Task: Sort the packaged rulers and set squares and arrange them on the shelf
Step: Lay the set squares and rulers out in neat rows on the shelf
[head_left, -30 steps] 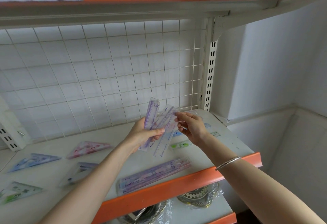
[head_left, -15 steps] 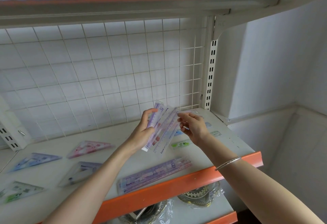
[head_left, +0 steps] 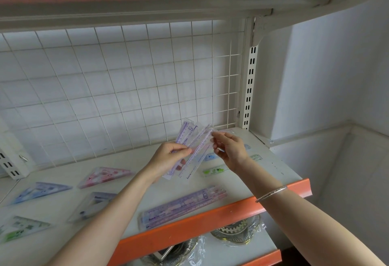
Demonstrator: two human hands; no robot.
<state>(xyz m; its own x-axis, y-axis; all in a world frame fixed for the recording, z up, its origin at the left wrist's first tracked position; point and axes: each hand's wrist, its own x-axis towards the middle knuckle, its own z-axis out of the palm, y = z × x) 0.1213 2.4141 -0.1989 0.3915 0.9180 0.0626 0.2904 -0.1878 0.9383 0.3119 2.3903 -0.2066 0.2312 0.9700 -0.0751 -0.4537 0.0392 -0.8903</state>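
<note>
The right hand's (head_left: 229,150) grip has crept up to pinch the tip of the outermost short ruler (head_left: 196,158), likely peeling it from the fan of about three that the left hand (head_left: 168,158) clasps above the shelf's (head_left: 210,220) back right corner. Lying on the shelf I count four set squares (head_left: 105,176) to the left, one bundle of long rulers (head_left: 183,206) at the front edge, and at least three small packs (head_left: 214,170) near the right end.

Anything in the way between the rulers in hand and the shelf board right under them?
Nothing visible. The left hand and right hand hold the fanned rulers above bare shelf. The green ruler lies to the right, and the long ruler stack is nearer the front lip.
</note>
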